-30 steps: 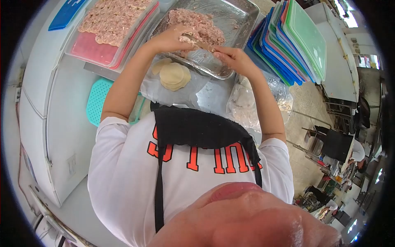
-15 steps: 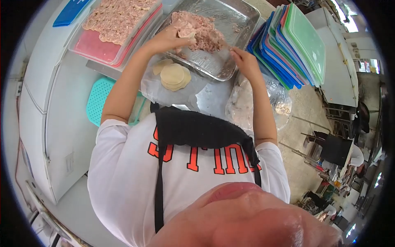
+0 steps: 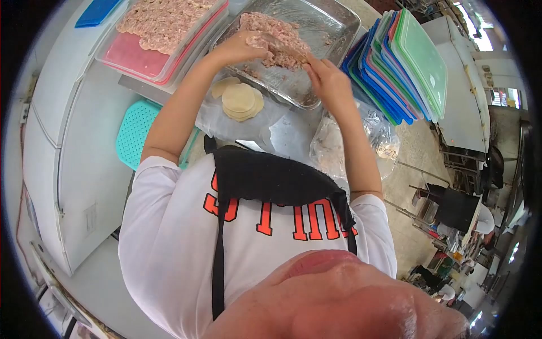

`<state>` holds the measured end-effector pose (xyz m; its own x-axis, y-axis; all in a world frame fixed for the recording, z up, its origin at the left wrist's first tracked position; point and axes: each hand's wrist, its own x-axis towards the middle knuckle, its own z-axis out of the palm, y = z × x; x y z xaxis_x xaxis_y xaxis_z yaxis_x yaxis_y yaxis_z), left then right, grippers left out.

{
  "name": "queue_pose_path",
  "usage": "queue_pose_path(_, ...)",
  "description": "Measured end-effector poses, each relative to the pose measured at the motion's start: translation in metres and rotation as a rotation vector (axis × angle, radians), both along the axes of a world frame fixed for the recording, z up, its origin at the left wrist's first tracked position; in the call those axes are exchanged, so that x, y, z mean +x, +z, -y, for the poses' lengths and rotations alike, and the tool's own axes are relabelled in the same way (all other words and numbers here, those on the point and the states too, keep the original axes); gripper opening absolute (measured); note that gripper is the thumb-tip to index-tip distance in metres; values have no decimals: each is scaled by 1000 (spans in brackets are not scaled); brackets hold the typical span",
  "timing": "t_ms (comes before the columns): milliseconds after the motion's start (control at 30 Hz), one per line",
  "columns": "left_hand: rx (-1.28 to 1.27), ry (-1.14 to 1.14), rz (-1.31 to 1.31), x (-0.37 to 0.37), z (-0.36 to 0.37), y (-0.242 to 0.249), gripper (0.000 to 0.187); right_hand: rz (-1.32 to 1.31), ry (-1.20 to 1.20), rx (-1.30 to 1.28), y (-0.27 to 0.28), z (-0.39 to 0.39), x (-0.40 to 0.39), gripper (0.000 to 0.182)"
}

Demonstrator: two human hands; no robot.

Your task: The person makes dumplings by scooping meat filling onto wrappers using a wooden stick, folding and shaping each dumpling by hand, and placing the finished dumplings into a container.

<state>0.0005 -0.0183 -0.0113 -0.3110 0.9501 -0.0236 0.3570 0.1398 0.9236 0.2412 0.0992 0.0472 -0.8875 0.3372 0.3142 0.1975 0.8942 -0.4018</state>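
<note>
My left hand (image 3: 244,47) is curled beside the mound of ground meat (image 3: 278,35) in the metal tray (image 3: 339,22). A pale round wrapper was visible in it a moment ago; now fingers and meat largely hide it. My right hand (image 3: 330,79) pinches the end of a thin spreading tool (image 3: 289,50), its far end reaching to my left hand over the meat. Just below the tray, a small stack of round pale wrappers (image 3: 239,100) lies on clear plastic.
Upper left, a plastic container (image 3: 141,59) holds more ground meat. Coloured lids (image 3: 420,62) are stacked at the right, near a plastic bag (image 3: 330,144). A turquoise basket (image 3: 135,133) is lower left. Partly visible people are in the background at far right.
My right hand has moved left and slightly down, bringing the tool across the meat to my left hand. My left hand has shifted slightly, and its wrapper shows less.
</note>
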Motion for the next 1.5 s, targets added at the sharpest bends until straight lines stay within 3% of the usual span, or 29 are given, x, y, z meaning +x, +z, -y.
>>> queue_pose_path(100, 27, 115, -54, -3, -7, -17, 55, -134, 12, 77, -26, 7, -14, 25)
queue_pose_path(167, 6, 46, -99, 8, 4, 9, 56, 97, -129, 110, -52, -16, -25, 27)
queue_pose_path(200, 2, -9, -153, 10, 7, 23, 57, 365, -157, 227, -42, -28, -20, 27)
queue_pose_path(233, 3, -11, -166, 6, 11, 26, 57, 352, -161, 227, -43, -42, -17, 27)
queue_pose_path(300, 39, -39, -198, 5, 20, 22, 66, 77, -134, -14, -56, -60, -1, 29)
queue_pose_path(333, -70, -43, -39, 10, 26, 40, 66, 89, -128, -224, -32, -54, 5, 31)
queue_pose_path(367, -74, -49, -34, 15, 29, 45, 66, 94, -134, -228, -21, -47, 11, 31)
queue_pose_path(433, 239, -35, -357, 21, 30, 53, 59, -12, 5, -584, -8, -34, 14, 34)
queue_pose_path(567, 163, -204, -212, 19, 20, 52, 52, -64, 192, -435, -3, 1, 5, 34)
queue_pose_path(633, 366, -196, -556, 16, 21, 40, 32, 84, 221, -370, 3, -17, 6, 33)
queue_pose_path(667, 366, -195, -559, 15, 24, 37, 32, 100, 245, -309, 6, -31, 9, 35)
queue_pose_path(700, 308, -126, -406, 16, 28, 37, 29, 95, 244, -308, 5, -39, 13, 35)
queue_pose_path(767, 258, -57, -257, 16, 34, 44, 26, 162, 84, -679, 3, -49, 18, 34)
queue_pose_path(833, 230, -220, -103, 17, 37, 57, 23, 142, 66, -802, 6, -24, 13, 35)
queue_pose_path(900, 260, -262, -91, 18, 37, 58, 23, 247, 56, -971, 7, -1, 5, 37)
queue_pose_path(967, 296, -301, -85, 13, 40, 56, 22, 179, 129, -999, 8, 11, -4, 37)
queue_pose_path(1067, 267, -242, -110, 3, 45, 54, 24, 134, 107, -923, 15, 27, -13, 36)
queue_pose_path(1133, 256, -298, -66, -1, 51, 65, 20, -2, 197, -538, 9, 38, -21, 37)
queue_pose_path(1167, 257, -301, -66, -6, 56, 66, 20, -3, 195, -536, 8, 42, -25, 37)
queue_pose_path(1233, 300, -471, -311, -18, 67, 69, 18, 80, 195, -405, 8, 49, -31, 36)
queue_pose_path(1300, 385, -428, -373, -28, 78, 50, 24, 128, 179, -307, 21, 50, -37, 34)
queue_pose_path(1367, 199, -295, -209, -41, 87, 39, 31, 179, 166, -205, 40, 62, -48, 32)
queue_pose_path(1433, 147, -153, -249, -48, 108, 68, 34, 107, -23, 177, 60, 86, -56, 28)
queue_pose_path(1500, 89, -132, -173, -62, 122, 77, 37, -29, -16, 201, 54, 108, -73, 26)
